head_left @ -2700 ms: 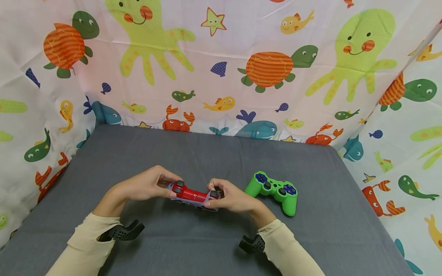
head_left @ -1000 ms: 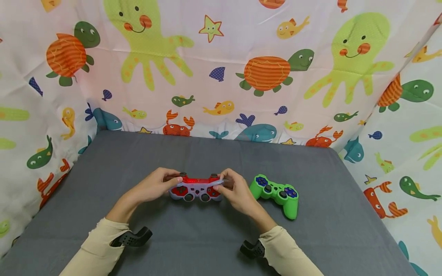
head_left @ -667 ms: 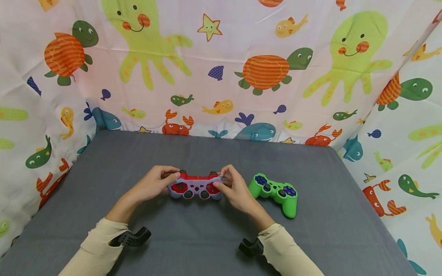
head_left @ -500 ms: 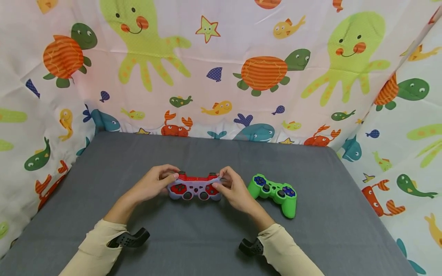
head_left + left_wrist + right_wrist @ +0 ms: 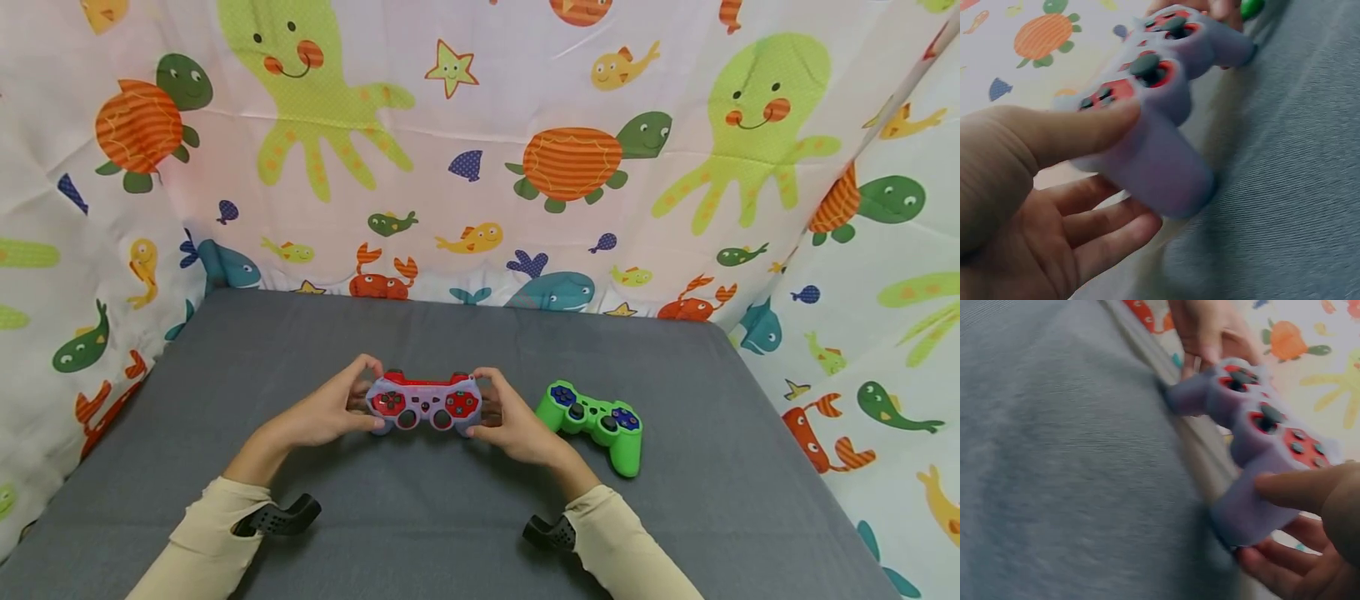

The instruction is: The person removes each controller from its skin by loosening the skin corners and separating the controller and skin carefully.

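Note:
A red game controller in a pale lilac silicone cover is held just above the grey table, face toward me. My left hand grips its left handle, thumb on the face, fingers curled behind. My right hand grips the right handle the same way. The left wrist view shows the controller close up, with dark sticks and buttons in red openings. It fills the right wrist view too, as the same controller.
A green controller with blue buttons lies on the table just right of my right hand. Sea-animal patterned cloth walls the table at the back and both sides. Black wrist mounts sit at my cuffs.
The controller has been turned from its top edge facing me to its button face tilted up. Both hands shifted from pinching the cover's upper edge to gripping the handles.

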Demonstrator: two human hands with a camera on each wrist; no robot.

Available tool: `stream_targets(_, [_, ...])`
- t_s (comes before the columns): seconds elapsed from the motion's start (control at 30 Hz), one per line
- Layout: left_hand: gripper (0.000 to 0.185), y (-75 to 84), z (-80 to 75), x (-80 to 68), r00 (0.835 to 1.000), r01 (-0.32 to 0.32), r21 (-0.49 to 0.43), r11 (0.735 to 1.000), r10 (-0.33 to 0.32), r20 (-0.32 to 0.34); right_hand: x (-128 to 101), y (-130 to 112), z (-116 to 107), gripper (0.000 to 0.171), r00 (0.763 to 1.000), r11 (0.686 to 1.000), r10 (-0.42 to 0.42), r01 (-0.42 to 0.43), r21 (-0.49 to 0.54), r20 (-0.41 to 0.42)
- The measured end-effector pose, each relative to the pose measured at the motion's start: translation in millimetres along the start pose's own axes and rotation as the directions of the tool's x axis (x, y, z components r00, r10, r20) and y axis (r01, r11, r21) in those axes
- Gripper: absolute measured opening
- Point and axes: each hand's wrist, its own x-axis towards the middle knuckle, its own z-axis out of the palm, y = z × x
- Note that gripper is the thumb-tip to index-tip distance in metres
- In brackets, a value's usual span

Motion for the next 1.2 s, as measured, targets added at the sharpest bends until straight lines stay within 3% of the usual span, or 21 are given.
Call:
stream_targets(0.17, [0.054,-1.6,4.4,2.1,0.999,0.018,0.019,1.000,-0.017,-0.036,1,1,5,0.069,0.998,0.997,-0.016,0.011,-0.071,-0.057])
stream_targets(0.53, [0.055,-4.1,2.8,0.9,0.996,0.060,-0.021,0.998,-0.062,-0.069,1,0,5,0.071,0.999,0.999,-0.032,0.032,-0.009,-0.043])
stream_targets(0.8, [0.061,0.7,11.1,1.9,0.976,0.101,0.199,0.975,-0.059,-0.210,0,0,7,0.071,0.994,0.996,-0.040,0.031,-0.089,-0.102])
stream_targets(0.97, [0.063,0.9,11.5,1.8,0.967,0.133,0.190,0.973,-0.085,-0.240,0,-2,9,0.070,0.985,0.986,-0.045,0.017,-0.164,-0.169])
stream_targets(1.2, [0.063,0.3,11.8,4.2,0.963,0.117,0.155,0.981,-0.074,-0.261,1,-4,8,0.068,0.977,0.977,-0.034,-0.011,-0.211,-0.208])
